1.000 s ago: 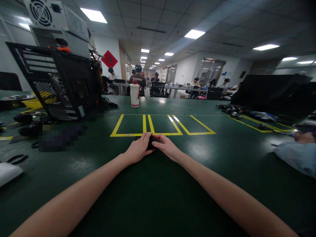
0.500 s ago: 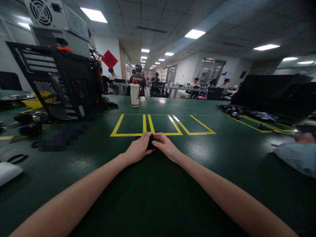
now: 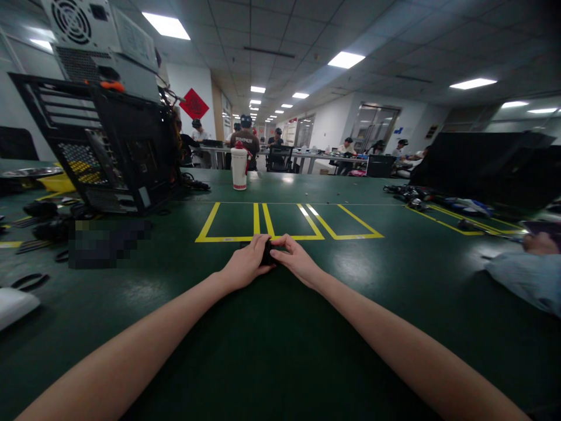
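Observation:
Both arms reach forward over the dark green table. My left hand is closed around a small black object, its fingers over the top and the thumb on the near side. From the right, my right hand meets the same object, thumb and fingertips curled against its right end. Most of the object is hidden under the fingers, so its kind does not show. It sits low, at the table surface, just before the yellow tape rectangles.
A black computer case with a power supply on top stands left. A white cup stands behind the tape. At right are a dark monitor-like panel, cables and another person's sleeve. Several people work farther back.
Almost nothing differs. Both hands stay on the black object in the same place, with at most a very slight shift of the right fingers.

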`<state>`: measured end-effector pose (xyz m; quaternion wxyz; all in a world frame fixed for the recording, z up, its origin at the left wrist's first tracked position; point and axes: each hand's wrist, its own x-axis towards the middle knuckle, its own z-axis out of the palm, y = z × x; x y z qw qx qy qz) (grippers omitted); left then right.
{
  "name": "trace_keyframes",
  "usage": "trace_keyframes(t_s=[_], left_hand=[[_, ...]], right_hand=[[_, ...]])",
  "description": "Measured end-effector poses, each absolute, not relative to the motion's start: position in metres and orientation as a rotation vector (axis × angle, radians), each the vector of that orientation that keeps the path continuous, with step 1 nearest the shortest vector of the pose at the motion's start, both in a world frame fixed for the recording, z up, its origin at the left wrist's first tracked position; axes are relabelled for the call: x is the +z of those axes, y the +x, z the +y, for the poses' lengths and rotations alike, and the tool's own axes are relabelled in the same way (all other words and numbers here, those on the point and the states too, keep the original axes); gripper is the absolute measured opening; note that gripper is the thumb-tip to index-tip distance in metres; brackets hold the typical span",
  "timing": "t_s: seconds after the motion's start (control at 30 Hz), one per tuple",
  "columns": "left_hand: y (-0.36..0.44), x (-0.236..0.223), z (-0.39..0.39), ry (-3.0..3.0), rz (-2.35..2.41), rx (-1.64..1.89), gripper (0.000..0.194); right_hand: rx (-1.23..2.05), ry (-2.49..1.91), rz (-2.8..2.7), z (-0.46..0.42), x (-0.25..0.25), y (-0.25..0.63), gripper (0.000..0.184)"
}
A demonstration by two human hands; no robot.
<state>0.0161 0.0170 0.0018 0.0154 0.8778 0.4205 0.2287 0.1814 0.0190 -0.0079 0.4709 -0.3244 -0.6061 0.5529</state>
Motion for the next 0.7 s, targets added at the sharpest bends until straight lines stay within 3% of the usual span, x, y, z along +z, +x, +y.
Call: trace_keyframes(t_s=[0.23, 0.7], left_hand=[[0.0165, 0.0053, 0.0139, 2.718, 1.309, 0.694, 0.055], [0.0177, 0.0037, 0.0159, 2.731, 1.316, 0.697, 0.056]], right_hand=[[1.36, -0.845, -1.468, 0.0219, -0.0091, 0.182, 0.032], [1.302, -0.812, -1.51, 0.0184, -0.0068, 0.1807, 0.025]])
